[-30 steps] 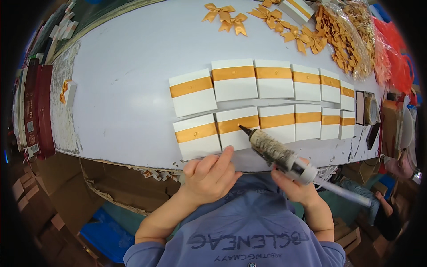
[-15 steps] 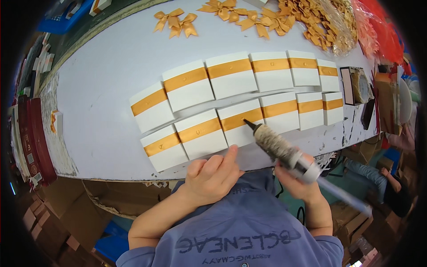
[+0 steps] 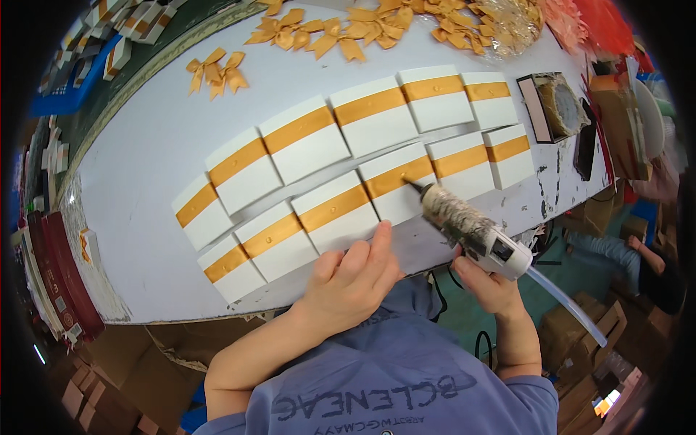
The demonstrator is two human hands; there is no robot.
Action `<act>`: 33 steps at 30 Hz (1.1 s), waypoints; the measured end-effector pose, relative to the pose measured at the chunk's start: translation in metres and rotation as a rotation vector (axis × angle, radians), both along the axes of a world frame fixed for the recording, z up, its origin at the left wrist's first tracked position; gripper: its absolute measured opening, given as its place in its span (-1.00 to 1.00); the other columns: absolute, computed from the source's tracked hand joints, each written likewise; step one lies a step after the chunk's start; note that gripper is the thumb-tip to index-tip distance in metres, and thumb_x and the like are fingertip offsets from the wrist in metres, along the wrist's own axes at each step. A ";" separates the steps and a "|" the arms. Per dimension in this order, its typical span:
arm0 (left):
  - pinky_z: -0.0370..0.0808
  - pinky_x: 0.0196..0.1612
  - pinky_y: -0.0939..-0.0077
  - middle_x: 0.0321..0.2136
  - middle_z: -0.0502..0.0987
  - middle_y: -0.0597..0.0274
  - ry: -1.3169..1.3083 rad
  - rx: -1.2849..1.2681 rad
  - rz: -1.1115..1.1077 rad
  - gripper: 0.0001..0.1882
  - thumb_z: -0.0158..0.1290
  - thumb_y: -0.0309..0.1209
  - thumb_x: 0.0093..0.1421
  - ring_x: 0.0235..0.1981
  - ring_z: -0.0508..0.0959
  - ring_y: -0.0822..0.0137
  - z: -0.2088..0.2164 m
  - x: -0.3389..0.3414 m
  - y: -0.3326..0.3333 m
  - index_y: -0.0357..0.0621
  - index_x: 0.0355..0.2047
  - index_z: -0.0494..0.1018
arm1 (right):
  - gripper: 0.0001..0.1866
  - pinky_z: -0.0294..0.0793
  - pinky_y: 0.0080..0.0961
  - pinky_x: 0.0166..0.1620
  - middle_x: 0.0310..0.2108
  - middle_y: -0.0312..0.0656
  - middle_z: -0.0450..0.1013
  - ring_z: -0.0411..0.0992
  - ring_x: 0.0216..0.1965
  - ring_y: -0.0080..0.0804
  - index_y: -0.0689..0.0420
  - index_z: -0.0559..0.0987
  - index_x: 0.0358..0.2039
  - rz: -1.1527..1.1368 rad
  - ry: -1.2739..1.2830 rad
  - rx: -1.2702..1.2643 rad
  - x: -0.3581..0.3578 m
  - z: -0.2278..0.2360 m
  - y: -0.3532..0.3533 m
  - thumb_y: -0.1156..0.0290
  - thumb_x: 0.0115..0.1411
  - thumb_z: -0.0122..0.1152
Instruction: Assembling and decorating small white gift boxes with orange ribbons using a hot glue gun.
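Two rows of white boxes, each wrapped with a gold ribbon band, lie on the table; clear glue dots show on several bands. My right hand (image 3: 487,281) grips a glue gun (image 3: 464,221), a pale worn body with a dark nozzle and a clear glue stick out of its back end. Its tip meets the ribbon of a near-row box (image 3: 409,206), at a small glue dot. Against that box's front edge rests the stretched index finger of my left hand (image 3: 348,284). The other left fingers are loosely curled and hold nothing.
Gold ribbon bows (image 3: 348,32) are heaped along the far side, with a pair (image 3: 217,72) apart at left. An open black box (image 3: 551,109) stands at right. Dark red boxes (image 3: 65,275) stand beyond the left edge. A seated person (image 3: 645,264) is at far right.
The glue gun's tip has gone from one near-row box to its right-hand neighbour, leaving a glue dot behind. My left index finger has shifted to that neighbour too. The whole view has turned.
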State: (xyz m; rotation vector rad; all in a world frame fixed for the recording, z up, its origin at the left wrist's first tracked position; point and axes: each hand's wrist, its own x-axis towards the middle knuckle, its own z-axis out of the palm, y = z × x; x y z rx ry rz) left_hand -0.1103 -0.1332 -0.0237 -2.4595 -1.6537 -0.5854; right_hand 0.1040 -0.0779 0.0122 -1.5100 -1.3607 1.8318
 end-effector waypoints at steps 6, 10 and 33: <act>0.07 -0.21 0.49 -0.08 0.44 0.25 -0.044 0.028 -0.099 -0.70 0.12 -0.10 -0.16 -0.22 0.28 0.40 0.011 0.018 0.030 -0.01 -0.51 0.41 | -0.54 0.38 -0.56 -0.41 -0.45 -0.07 0.45 0.47 -0.39 -0.27 0.26 0.45 -0.32 -0.206 0.346 -0.035 0.028 -0.004 0.016 0.10 -0.09 0.11; 0.08 -0.20 0.48 -0.08 0.43 0.24 0.027 0.033 -0.134 -0.66 0.11 -0.07 -0.20 -0.23 0.28 0.38 0.003 0.039 0.046 -0.01 -0.50 0.41 | -0.73 0.35 -0.65 -0.38 -0.46 -0.24 0.43 0.41 -0.43 -0.50 0.23 0.46 -0.33 -0.213 0.060 0.117 0.035 -0.007 0.016 0.30 0.02 0.12; 0.10 -0.20 0.46 0.01 0.34 0.11 0.075 -0.044 -0.283 -0.52 0.16 0.00 -0.26 -0.21 0.25 0.34 0.006 0.091 0.090 -0.02 -0.41 0.37 | -0.71 0.39 -0.52 -0.46 -0.50 -0.11 0.45 0.45 -0.50 -0.31 0.22 0.42 -0.32 -0.447 0.121 0.314 0.061 0.020 0.028 0.47 -0.11 0.18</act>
